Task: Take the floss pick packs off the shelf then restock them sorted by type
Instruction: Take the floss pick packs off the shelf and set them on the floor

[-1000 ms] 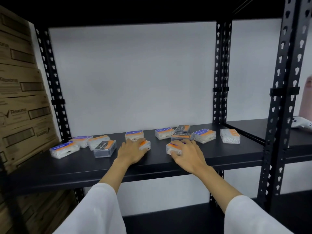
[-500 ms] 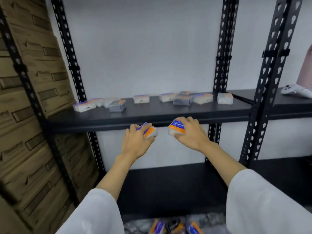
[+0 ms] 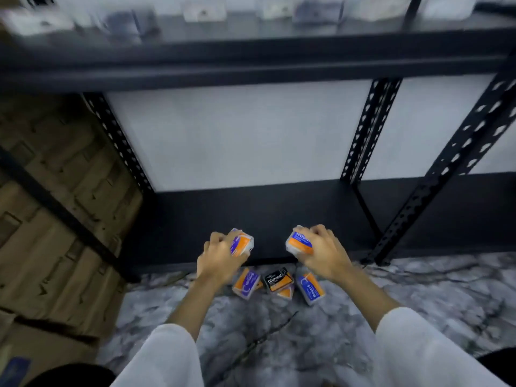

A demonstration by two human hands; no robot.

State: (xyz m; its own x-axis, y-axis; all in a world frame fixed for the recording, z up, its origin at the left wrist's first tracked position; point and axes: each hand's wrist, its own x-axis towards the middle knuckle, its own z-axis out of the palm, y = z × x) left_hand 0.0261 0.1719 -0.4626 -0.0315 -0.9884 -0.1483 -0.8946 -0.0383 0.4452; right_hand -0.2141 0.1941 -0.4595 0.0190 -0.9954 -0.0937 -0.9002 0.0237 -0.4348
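Orange-and-blue pack [image 3: 241, 243] gripped in left hand [image 3: 220, 258]; another pack [image 3: 300, 243] gripped in right hand [image 3: 321, 252], both above the floor pile [image 3: 279, 283] by the bottom shelf's [image 3: 265, 219] front edge. Unloading step; blurred packs remain on the upper shelf [image 3: 251, 60]. Next likely: set both down on the floor [image 3: 418, 289].

Black perforated metal shelving [image 3: 360, 129] set against white wall [image 3: 240, 135]; marbled grey floor [image 3: 418, 289]; cardboard boxes [image 3: 55, 191] stacked at left.
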